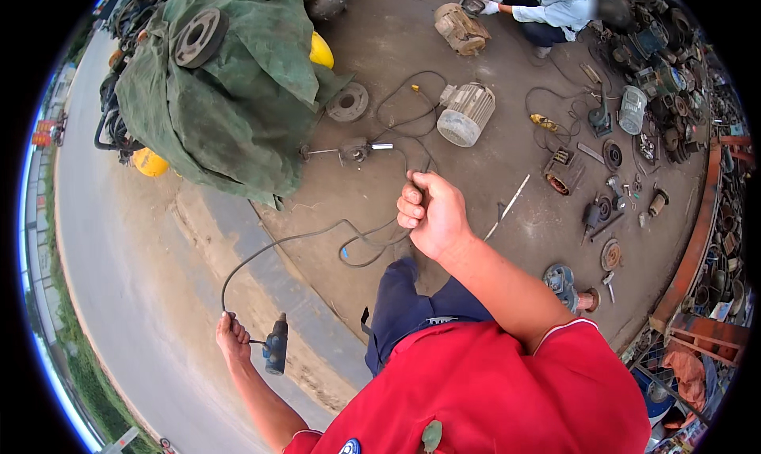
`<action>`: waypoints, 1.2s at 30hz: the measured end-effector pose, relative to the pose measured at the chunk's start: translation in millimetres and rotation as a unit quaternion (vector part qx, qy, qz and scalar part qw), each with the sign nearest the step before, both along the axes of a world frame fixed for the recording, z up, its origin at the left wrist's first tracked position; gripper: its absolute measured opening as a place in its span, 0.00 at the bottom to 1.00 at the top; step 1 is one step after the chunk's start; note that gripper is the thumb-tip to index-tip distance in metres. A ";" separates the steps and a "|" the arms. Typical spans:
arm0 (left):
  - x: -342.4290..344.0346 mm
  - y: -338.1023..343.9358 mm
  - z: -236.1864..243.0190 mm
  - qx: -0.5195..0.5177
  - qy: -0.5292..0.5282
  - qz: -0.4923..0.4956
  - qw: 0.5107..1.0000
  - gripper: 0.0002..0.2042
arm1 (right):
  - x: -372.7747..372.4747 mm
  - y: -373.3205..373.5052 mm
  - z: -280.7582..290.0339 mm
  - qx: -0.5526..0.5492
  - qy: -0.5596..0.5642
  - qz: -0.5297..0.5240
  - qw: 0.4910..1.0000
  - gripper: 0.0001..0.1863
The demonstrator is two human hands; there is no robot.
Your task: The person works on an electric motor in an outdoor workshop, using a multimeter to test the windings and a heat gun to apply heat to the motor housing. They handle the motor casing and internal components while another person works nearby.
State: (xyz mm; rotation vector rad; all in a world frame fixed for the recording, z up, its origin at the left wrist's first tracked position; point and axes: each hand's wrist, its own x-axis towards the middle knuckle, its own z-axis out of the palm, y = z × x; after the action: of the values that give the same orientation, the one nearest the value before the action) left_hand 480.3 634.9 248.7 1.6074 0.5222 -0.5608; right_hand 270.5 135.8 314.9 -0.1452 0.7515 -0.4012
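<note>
My left hand (234,335) is closed on a black cable (285,238) at the lower left. A dark blue power tool with a dark nozzle (276,347) hangs from that cable just right of the hand. My right hand (428,216) grips the cable at the center, thumb uppermost. Loops of cable sag between my hands. Beyond my right hand lie a grey electric motor (466,113) and a greasy metal part with a bright shaft (355,151). A long pale rod (507,207) lies to the right of that hand.
A green tarp (214,121) covers a pile at the upper left, with a metal ring (198,38) on it. A co-worker (543,10) crouches beside a rusty motor (460,30). Scattered machine parts (610,256) and a rusty beam (682,264) line the right. A road (103,240) runs along the left.
</note>
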 end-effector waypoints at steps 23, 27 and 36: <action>-247.0 -465.4 12.3 -0.102 -0.043 -0.661 0.742 0.10 | -174.7 -65.1 -58.9 0.036 0.088 -0.385 0.918 0.05; -259.1 -508.1 12.7 -0.049 -0.050 -0.695 0.715 0.09 | -284.7 -145.3 -130.5 0.110 0.094 -0.494 0.857 0.08; -210.8 -541.7 40.5 0.068 -0.009 -0.572 0.818 0.10 | -535.0 -204.8 -229.3 0.163 0.175 -0.576 0.782 0.14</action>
State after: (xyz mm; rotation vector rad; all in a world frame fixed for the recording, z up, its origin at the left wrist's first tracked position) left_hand 269.5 93.1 289.2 1.9612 -0.5337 -1.4072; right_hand -264.6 -69.0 85.6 0.6373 1.2236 -1.4297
